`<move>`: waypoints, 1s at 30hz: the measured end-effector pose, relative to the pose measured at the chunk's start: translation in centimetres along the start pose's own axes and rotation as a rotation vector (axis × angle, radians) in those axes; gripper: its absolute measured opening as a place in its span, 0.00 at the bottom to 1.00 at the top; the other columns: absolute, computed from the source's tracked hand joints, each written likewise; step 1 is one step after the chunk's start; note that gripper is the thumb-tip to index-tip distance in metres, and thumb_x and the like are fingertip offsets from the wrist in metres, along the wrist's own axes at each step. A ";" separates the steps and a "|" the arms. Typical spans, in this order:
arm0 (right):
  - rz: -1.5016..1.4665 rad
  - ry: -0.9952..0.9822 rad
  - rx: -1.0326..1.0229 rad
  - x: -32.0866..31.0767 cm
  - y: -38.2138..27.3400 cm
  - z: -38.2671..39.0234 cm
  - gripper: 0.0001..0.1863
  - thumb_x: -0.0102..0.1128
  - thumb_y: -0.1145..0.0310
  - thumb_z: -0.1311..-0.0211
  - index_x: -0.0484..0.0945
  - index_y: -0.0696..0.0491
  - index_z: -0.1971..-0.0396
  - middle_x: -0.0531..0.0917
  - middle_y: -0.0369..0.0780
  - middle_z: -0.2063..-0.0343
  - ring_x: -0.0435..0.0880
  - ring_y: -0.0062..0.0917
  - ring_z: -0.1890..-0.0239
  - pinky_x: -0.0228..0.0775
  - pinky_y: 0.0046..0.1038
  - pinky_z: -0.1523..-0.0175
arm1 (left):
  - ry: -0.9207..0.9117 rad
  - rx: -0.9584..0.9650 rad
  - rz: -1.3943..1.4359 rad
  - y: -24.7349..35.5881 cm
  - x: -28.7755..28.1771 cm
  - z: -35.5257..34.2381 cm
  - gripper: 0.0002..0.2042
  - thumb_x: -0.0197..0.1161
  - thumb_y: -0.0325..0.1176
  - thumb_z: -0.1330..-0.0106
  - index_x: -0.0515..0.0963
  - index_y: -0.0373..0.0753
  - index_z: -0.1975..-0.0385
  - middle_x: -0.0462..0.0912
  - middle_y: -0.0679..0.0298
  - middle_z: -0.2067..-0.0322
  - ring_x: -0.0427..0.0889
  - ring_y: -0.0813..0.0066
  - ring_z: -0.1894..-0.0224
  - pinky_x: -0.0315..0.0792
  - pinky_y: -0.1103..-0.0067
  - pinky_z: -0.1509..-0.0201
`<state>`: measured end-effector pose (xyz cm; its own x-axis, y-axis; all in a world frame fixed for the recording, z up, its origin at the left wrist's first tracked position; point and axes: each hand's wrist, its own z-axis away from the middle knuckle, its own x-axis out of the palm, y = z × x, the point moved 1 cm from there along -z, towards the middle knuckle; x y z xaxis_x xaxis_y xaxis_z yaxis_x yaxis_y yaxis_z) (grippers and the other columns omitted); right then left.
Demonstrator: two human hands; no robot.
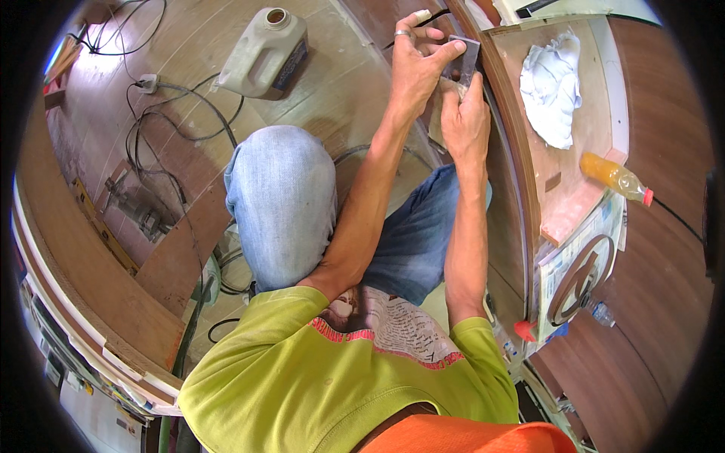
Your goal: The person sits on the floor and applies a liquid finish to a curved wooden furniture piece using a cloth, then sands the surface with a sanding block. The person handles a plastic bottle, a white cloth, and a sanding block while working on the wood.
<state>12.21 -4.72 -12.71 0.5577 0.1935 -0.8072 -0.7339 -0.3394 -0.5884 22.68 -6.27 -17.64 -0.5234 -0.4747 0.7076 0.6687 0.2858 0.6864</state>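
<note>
In front of me, beside a curved wooden edge (504, 98), both my hands are closed on one small, flat, dark grey rectangular piece (470, 54). My left hand (414, 69) has its thumb laid across the piece's upper part; it wears a ring and a pale wrap on one fingertip. At the lower end, my right hand (466, 124) pinches the piece between thumb and forefinger. What the piece is made of, and whether it touches the wood, I cannot tell. Part of it lies hidden behind my fingers.
Left of my knee stands a whitish jug (264, 57) without a cap. Black cables (151, 113) and a power tool (143, 211) lie on the floor. On the right ledge are a crumpled white cloth (551, 89), a bottle of orange liquid (615, 177) and newspaper (555, 283).
</note>
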 end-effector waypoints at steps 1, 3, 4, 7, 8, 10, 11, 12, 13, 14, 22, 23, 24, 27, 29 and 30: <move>0.026 0.010 0.000 0.0 -0.1 0.1 0.18 0.49 0.62 0.28 0.67 0.62 0.51 0.84 0.62 0.69 0.82 0.62 0.64 0.71 0.57 0.60 | -0.014 0.010 -0.003 -0.4 -0.1 -0.2 0.38 0.78 0.25 0.43 0.60 0.32 0.35 0.71 0.56 0.52 0.81 0.73 0.58 0.84 0.77 0.64; 0.053 0.035 0.040 0.0 -0.3 0.5 0.18 0.49 0.61 0.27 0.68 0.62 0.51 0.84 0.62 0.68 0.82 0.62 0.63 0.71 0.57 0.59 | -0.037 0.030 -0.020 -1.0 -0.2 -0.4 0.39 0.78 0.25 0.43 0.59 0.32 0.35 0.70 0.56 0.52 0.80 0.73 0.57 0.84 0.77 0.64; 0.067 0.047 0.060 0.0 -0.5 0.6 0.18 0.49 0.61 0.27 0.68 0.62 0.51 0.84 0.62 0.68 0.82 0.62 0.63 0.71 0.56 0.59 | -0.048 0.042 -0.035 -1.3 -0.2 -0.5 0.39 0.78 0.25 0.43 0.59 0.32 0.35 0.70 0.56 0.51 0.80 0.73 0.56 0.84 0.77 0.64; 0.024 0.099 0.079 0.1 -0.8 1.0 0.18 0.50 0.61 0.27 0.68 0.62 0.51 0.84 0.62 0.67 0.82 0.61 0.62 0.70 0.56 0.59 | -0.075 0.053 -0.066 -1.3 0.0 -0.3 0.40 0.78 0.25 0.43 0.58 0.31 0.35 0.70 0.55 0.52 0.79 0.72 0.55 0.85 0.77 0.64; 0.010 0.115 0.061 0.0 -0.9 1.1 0.19 0.50 0.61 0.27 0.68 0.63 0.50 0.84 0.62 0.67 0.83 0.61 0.62 0.70 0.55 0.59 | -0.084 0.055 -0.074 -0.9 0.2 -0.3 0.40 0.78 0.25 0.43 0.58 0.31 0.35 0.70 0.55 0.52 0.79 0.72 0.54 0.85 0.76 0.64; -0.019 0.145 0.027 -0.1 -0.9 1.2 0.19 0.51 0.61 0.27 0.68 0.64 0.50 0.84 0.61 0.67 0.83 0.61 0.62 0.70 0.55 0.59 | -0.087 0.027 -0.005 -0.2 0.8 0.2 0.39 0.78 0.25 0.43 0.58 0.31 0.35 0.70 0.55 0.53 0.79 0.72 0.55 0.86 0.76 0.65; -0.037 0.149 0.024 -0.2 -0.9 1.1 0.19 0.51 0.61 0.27 0.68 0.64 0.50 0.84 0.61 0.67 0.83 0.61 0.62 0.70 0.54 0.59 | -0.087 0.015 0.029 0.2 1.0 0.4 0.39 0.78 0.25 0.43 0.58 0.30 0.35 0.70 0.55 0.54 0.80 0.71 0.55 0.86 0.76 0.66; -0.055 0.153 0.022 -0.2 -0.9 1.1 0.19 0.51 0.61 0.27 0.69 0.64 0.50 0.84 0.61 0.67 0.83 0.61 0.61 0.70 0.54 0.59 | -0.087 0.008 0.031 0.5 1.2 0.4 0.39 0.77 0.25 0.43 0.57 0.31 0.35 0.70 0.55 0.54 0.80 0.71 0.55 0.86 0.75 0.67; -0.073 0.157 0.020 -0.3 -0.9 1.0 0.19 0.51 0.61 0.27 0.69 0.64 0.50 0.84 0.61 0.66 0.83 0.61 0.61 0.70 0.53 0.59 | -0.087 0.000 0.032 0.8 1.3 0.4 0.39 0.77 0.25 0.42 0.57 0.31 0.35 0.70 0.55 0.54 0.80 0.71 0.56 0.87 0.75 0.67; -0.087 0.147 0.026 -0.3 -0.9 1.0 0.19 0.51 0.62 0.27 0.69 0.63 0.50 0.84 0.61 0.66 0.83 0.60 0.61 0.70 0.53 0.58 | -0.087 -0.006 0.032 0.9 1.2 0.4 0.39 0.77 0.25 0.42 0.57 0.31 0.36 0.70 0.55 0.55 0.80 0.71 0.56 0.87 0.75 0.68; -0.160 0.133 0.051 -0.2 -1.1 1.1 0.17 0.51 0.64 0.28 0.69 0.63 0.50 0.84 0.60 0.65 0.83 0.59 0.60 0.71 0.51 0.58 | -0.081 -0.005 0.052 0.5 1.2 0.1 0.38 0.77 0.23 0.43 0.56 0.31 0.37 0.70 0.55 0.55 0.81 0.72 0.58 0.87 0.74 0.71; -0.158 0.144 0.047 -0.1 -1.2 1.2 0.17 0.51 0.64 0.28 0.69 0.63 0.51 0.84 0.60 0.65 0.83 0.59 0.60 0.71 0.51 0.58 | -0.077 0.004 0.063 0.6 1.3 0.0 0.38 0.77 0.23 0.43 0.56 0.31 0.38 0.69 0.55 0.55 0.81 0.72 0.58 0.87 0.73 0.71; -0.155 0.155 0.043 -0.1 -1.3 1.3 0.17 0.51 0.64 0.28 0.69 0.63 0.51 0.84 0.60 0.66 0.83 0.59 0.60 0.71 0.51 0.58 | -0.084 -0.013 0.058 0.7 1.3 0.0 0.38 0.77 0.23 0.43 0.56 0.31 0.38 0.69 0.55 0.55 0.81 0.72 0.57 0.87 0.74 0.71; -0.153 0.169 0.035 0.2 -1.5 1.3 0.17 0.51 0.64 0.28 0.69 0.63 0.51 0.84 0.59 0.66 0.83 0.59 0.61 0.71 0.51 0.59 | -0.088 -0.042 0.072 0.7 1.1 0.2 0.38 0.76 0.22 0.42 0.57 0.33 0.36 0.72 0.57 0.55 0.82 0.72 0.57 0.85 0.75 0.66; -0.150 0.169 0.046 0.3 -1.6 1.4 0.17 0.50 0.64 0.27 0.69 0.63 0.51 0.84 0.59 0.66 0.83 0.59 0.61 0.71 0.51 0.59 | -0.073 -0.027 0.114 0.2 1.2 -0.3 0.35 0.72 0.20 0.39 0.60 0.35 0.33 0.77 0.59 0.55 0.83 0.73 0.57 0.81 0.78 0.58; -0.146 0.168 0.058 0.4 -1.7 1.4 0.17 0.50 0.64 0.27 0.68 0.63 0.51 0.84 0.59 0.66 0.83 0.59 0.61 0.71 0.51 0.59 | -0.071 -0.030 0.112 0.2 1.2 -0.2 0.35 0.73 0.19 0.39 0.60 0.35 0.35 0.76 0.60 0.57 0.83 0.75 0.58 0.81 0.79 0.58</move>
<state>13.14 -2.80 -12.12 0.7128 0.0792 -0.6968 -0.6590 -0.2643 -0.7042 22.32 -6.98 -16.63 -0.4799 -0.3812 0.7902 0.7399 0.3081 0.5980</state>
